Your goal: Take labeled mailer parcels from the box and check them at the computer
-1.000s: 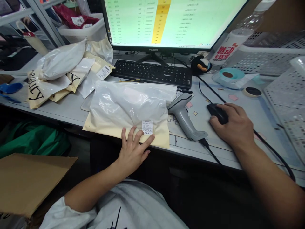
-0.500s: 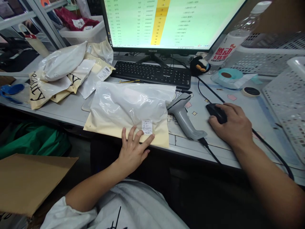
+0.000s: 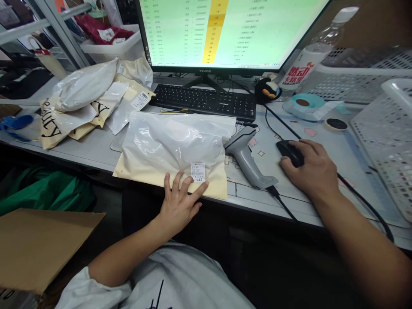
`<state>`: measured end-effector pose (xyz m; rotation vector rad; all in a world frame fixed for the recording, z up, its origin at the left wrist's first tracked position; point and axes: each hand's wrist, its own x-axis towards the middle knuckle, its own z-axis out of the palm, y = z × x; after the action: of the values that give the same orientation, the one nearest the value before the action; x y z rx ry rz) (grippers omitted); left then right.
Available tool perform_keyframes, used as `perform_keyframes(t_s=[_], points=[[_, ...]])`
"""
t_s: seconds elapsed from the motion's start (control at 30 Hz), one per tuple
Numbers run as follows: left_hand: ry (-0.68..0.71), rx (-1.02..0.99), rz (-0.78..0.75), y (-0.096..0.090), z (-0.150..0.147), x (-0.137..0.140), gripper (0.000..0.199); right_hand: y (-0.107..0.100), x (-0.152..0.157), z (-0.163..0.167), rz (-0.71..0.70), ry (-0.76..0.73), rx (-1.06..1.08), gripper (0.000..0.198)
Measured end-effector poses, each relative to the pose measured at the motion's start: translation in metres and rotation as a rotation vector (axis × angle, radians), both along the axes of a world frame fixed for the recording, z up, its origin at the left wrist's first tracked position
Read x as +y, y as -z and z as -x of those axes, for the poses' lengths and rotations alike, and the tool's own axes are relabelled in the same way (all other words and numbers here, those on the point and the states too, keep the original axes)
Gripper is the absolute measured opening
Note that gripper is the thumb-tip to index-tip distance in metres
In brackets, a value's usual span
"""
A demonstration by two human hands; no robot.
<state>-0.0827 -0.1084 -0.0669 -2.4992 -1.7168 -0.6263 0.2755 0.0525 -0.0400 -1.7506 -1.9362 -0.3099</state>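
A glossy white and cream plastic mailing bag point(image 3: 174, 137) lies flat at the desk's front edge, with a small printed label point(image 3: 198, 172) near its lower right. My left hand point(image 3: 180, 201) rests on the bag's front edge with fingers spread, the forefinger beside the label. On the right, my right hand point(image 3: 312, 167) is wrapped over a black computer mouse point(image 3: 289, 153). Between the bag and the mouse lies a grey barcode scanner point(image 3: 247, 159), its head touching the bag's right side. Behind the bag sits a black keyboard point(image 3: 206, 101).
A monitor point(image 3: 206, 70) displaying a table stands at the back. More mailing bags point(image 3: 86, 90) are piled at the left. To the right are a plastic bottle point(image 3: 299, 68), a penguin toy point(image 3: 267, 91), a tape roll point(image 3: 304, 103) and white baskets point(image 3: 383, 128). A cardboard flap point(image 3: 45, 244) juts in lower left.
The camera view has shifted very slightly. Both hands, the bag and the scanner keep their places on the desk.
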Motion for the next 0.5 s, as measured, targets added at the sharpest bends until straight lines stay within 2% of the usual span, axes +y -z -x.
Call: perform_keyframes(t_s=[0.27, 0.5], points=[[0.000, 0.000, -0.002, 0.0003, 0.0001, 0.0009, 0.060, -0.0020, -0.0006, 0.0029, 0.006, 0.007, -0.012, 0.059], [-0.009, -0.025, -0.029, 0.0019, -0.0025, -0.0017, 0.061, -0.0031, 0.0002, -0.0022, -0.043, -0.042, -0.026, 0.049]])
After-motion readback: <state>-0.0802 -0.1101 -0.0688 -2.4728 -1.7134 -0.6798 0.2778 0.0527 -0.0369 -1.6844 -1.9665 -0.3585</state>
